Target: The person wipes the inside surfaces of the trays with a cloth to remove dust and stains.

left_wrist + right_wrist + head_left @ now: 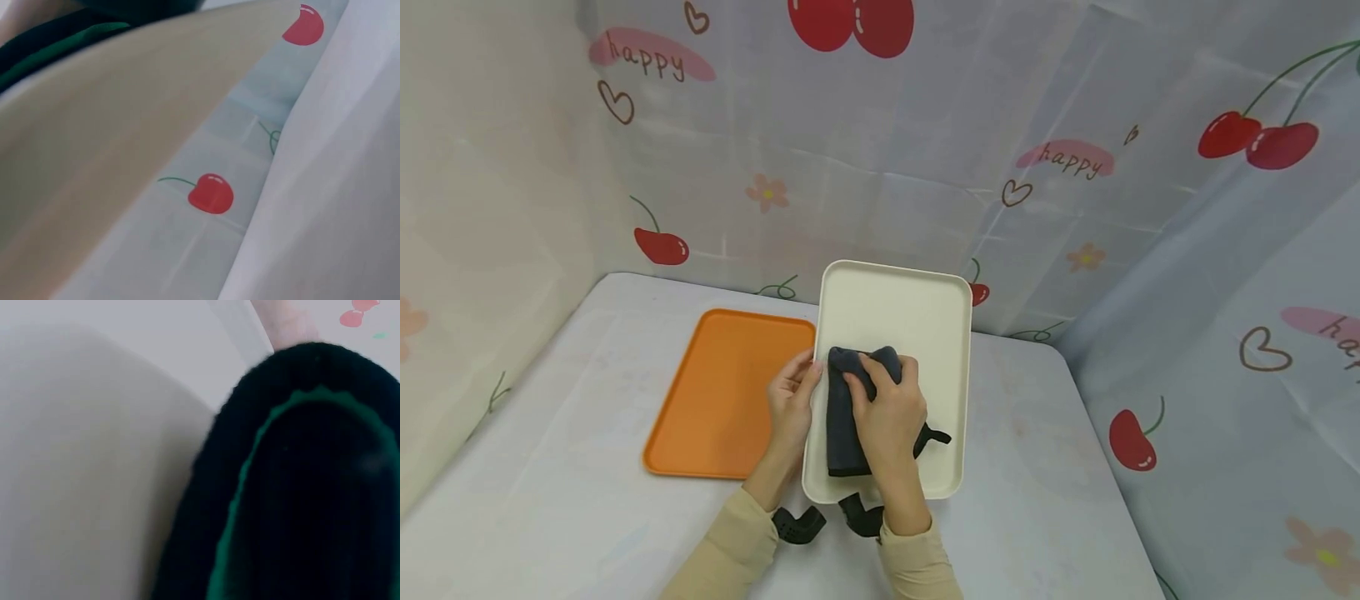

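A cream-white rectangular tray (898, 308) is raised off the table and tilted, its far end up. Along its left rim, my left hand (788, 408) grips it with the thumb on the near side. A folded dark grey cloth (844, 437) lies against the tray's inner face, with a black strap (934, 435) sticking out to the right. My right hand (889, 410) pinches the cloth's upper part between thumb and fingers. Close up in the right wrist view, the dark cloth (194, 506) is folded over beside the pale tray (81, 469). In the left wrist view the tray (125, 131) looks blurred.
An orange tray (730, 400) lies flat on the white table (1037, 467), partly behind the left hand and the cream tray. Black wrist mounts (799, 525) sit at both cuffs. A cherry-print curtain (880, 167) hangs behind the table and at its sides.
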`<state>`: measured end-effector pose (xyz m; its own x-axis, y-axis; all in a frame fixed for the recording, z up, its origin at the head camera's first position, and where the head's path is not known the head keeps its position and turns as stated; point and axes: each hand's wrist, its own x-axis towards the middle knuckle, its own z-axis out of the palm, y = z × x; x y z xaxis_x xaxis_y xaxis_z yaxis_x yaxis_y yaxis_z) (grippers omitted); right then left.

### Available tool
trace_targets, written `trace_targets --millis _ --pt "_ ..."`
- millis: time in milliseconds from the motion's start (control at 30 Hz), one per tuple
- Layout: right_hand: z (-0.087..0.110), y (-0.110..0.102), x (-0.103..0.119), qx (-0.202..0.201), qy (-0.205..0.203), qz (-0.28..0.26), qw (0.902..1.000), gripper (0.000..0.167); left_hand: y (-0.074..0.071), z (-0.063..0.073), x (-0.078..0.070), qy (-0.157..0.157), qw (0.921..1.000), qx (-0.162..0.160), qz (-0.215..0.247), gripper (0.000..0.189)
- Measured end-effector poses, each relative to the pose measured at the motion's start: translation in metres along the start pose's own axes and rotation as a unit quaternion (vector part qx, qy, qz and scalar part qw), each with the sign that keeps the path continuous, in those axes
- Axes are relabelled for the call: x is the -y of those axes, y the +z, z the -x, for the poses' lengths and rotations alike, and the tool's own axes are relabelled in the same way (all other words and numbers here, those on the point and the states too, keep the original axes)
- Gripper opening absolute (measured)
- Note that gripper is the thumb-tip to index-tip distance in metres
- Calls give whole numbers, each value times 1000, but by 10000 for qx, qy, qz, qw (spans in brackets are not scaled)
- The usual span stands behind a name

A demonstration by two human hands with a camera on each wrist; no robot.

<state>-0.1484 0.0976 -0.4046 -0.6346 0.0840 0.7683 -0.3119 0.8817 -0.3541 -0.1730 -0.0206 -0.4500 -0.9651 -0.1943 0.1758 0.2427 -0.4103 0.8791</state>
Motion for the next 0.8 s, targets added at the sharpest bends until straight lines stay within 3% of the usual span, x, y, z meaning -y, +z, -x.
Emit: trace_targets --millis 333,567,800 --pt "-2 -11 -26 -208 461 382 9980 30 0 -2 0 183 9998 -71 -79 32" --pt "-1 -21 -50 -257 904 712 9930 29 -2 -3 4 598 9982 -35 22 28" --pt "-1 -32 -73 -242 1485 1098 9825 30 -3 -4 0 281 9995 -142 18 31"
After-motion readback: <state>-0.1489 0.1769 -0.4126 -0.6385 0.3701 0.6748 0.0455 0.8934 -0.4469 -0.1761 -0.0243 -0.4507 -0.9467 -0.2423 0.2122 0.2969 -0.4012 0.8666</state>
